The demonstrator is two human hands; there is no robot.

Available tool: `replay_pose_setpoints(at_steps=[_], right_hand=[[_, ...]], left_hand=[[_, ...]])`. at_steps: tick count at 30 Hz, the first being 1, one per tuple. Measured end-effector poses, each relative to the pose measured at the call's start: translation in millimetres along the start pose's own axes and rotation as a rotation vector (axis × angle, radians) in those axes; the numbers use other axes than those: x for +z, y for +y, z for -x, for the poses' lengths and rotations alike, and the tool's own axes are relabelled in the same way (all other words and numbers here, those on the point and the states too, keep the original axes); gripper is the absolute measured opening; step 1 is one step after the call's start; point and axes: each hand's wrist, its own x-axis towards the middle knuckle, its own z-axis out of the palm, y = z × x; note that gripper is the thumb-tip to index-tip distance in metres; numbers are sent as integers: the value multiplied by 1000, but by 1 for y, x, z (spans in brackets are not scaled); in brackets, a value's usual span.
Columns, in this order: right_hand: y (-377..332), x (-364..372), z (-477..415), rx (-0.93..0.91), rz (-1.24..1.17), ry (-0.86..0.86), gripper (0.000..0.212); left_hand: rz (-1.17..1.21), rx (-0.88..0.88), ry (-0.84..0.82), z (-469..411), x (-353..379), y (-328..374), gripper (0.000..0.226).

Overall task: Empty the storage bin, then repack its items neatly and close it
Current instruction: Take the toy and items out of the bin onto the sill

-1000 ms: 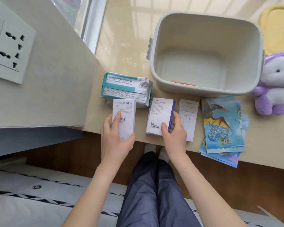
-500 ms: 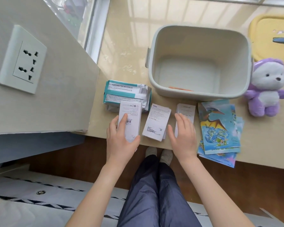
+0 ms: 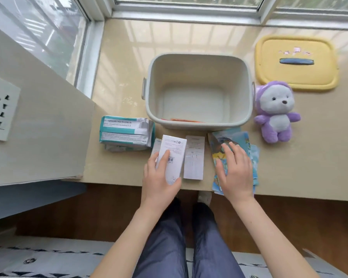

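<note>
Grey-white plastic storage bin (image 3: 199, 73) stands open in the middle of the beige ledge (image 3: 313, 161) under the window, almost empty, with only a thin orange item (image 3: 186, 120) lying flat at its near inner wall; what it is cannot be told. Yellow lid (image 3: 309, 77) with a dark blue handle lies flat, off the bin, to the right rear and apart from it. Purple and white plush bear (image 3: 275, 111) lies just right of the bin, between the bin and the lid's near edge. Contents are laid out along the ledge's front edge, in front of the bin. Left hand (image 3: 160, 181) grips a white box (image 3: 174, 151), index finger on top, other fingers curled at its left side, thumb at its lower right corner; this box partly overlaps a second pale box (image 3: 156, 145) beneath it. Just right of that, a white flat printed pack (image 3: 194, 157) lies flat, with neither hand on it. Right hand (image 3: 236, 173) rests palm down on a stack of colourful picture cards (image 3: 242, 137), fingers straight and slightly spread, gripping nothing. Teal and white wrapped packet (image 3: 127, 133) sits to the left, close to the bin's left front corner. White wall socket (image 3: 0, 109) at far left. Blue-grey trousers (image 3: 179, 247) below.
</note>
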Motion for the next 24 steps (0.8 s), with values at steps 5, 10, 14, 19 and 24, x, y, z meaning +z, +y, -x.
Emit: replay_pose_setpoints(at_steps=[5, 10, 14, 19, 24], right_hand=[[45, 12, 2, 9, -5, -24, 46], [82, 24, 0, 22, -50, -66, 47], [100, 26, -2, 41, -75, -88, 47], [109, 27, -6, 44, -110, -117, 47], [109, 27, -10, 44, -147, -156, 47]], left_hand=[[14, -60, -63, -16, 59, 26, 82], [-14, -94, -40, -34, 106, 38, 81], [-61, -111, -22, -44, 127, 41, 80], [-119, -125, 0, -53, 138, 38, 79], [-152, -170, 30, -54, 142, 40, 81]])
